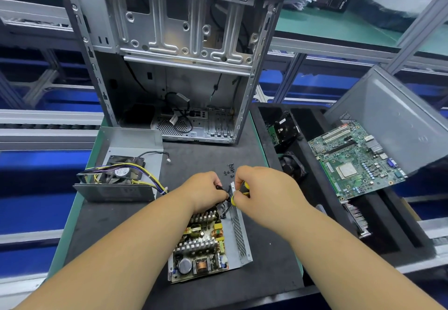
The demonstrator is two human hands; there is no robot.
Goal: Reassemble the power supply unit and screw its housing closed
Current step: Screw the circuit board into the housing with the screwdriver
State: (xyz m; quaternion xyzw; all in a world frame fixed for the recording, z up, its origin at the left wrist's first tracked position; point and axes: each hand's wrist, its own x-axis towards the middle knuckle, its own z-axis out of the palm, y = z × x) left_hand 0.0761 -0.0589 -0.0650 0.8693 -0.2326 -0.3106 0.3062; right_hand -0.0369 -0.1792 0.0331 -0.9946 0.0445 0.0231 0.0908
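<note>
The open grey metal power supply tray with its bare circuit board (206, 244) lies on the black mat, long axis running away from the person. At its far end the left hand (206, 191) pinches a black part while the right hand (259, 191) clasps a yellow-and-black screwdriver (242, 192), the two nearly touching. The loose black screws (229, 170) lie just beyond, nearer the right hand; the grey fan-bearing cover (121, 176) sits farther left.

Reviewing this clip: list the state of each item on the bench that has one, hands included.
Power supply base: open, circuit board exposed.
Housing cover: off, lying apart, fan and wires inside.
Loose screws: not yet fitted, lying on the mat.
Computer case: upright, side open, gutted.
Motherboard: removed, resting in the tray.
Left hand: gripping a black part.
Right hand: holding a yellow-handled screwdriver.
</note>
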